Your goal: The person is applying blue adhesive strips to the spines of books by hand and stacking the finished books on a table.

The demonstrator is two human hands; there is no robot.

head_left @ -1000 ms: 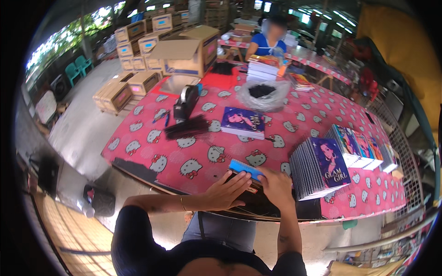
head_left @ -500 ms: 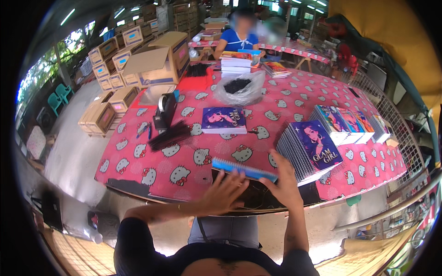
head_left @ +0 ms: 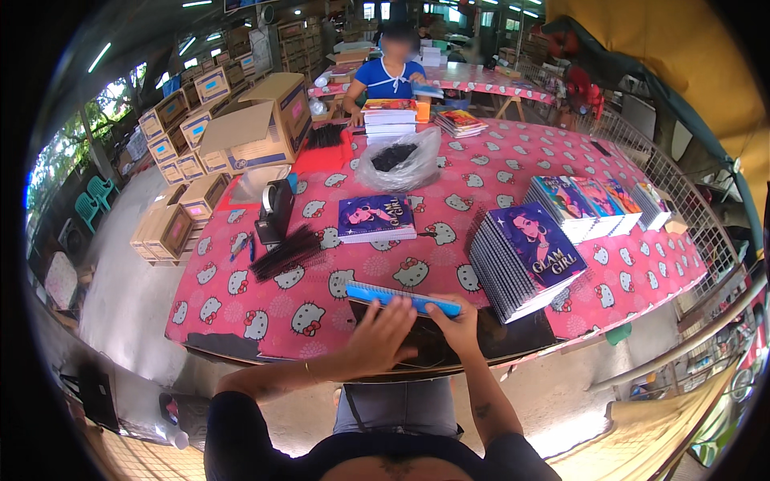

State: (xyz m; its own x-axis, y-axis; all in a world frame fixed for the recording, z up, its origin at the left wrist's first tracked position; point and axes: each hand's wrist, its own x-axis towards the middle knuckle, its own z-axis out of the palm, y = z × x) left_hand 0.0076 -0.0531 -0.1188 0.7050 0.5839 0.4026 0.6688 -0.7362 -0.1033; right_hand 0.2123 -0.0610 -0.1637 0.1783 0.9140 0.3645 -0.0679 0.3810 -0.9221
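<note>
A blue spiral notebook stands tilted on its long edge at the table's near side, its coil running along the top. Pinched at the notebook's right end, the thumb and fingers of my right hand are closed on it. My left hand rests its stretched fingers against the near face, left of the middle. Beneath lies a dark board on the table edge. To the right rises a tall stack of purple spiral notebooks. A lower purple pile lies beyond my hands, and loose black coils are to the left.
The pink patterned tablecloth covers the table. A black tape dispenser, a plastic bag of black pieces and more notebook stacks stand farther off. Across the table, a person in blue handles a booklet. Cartons are piled at left.
My right hand has gone from spread fingers to a grip on the notebook's right end. The view has shifted slightly. Across the table, the person has raised a booklet.
</note>
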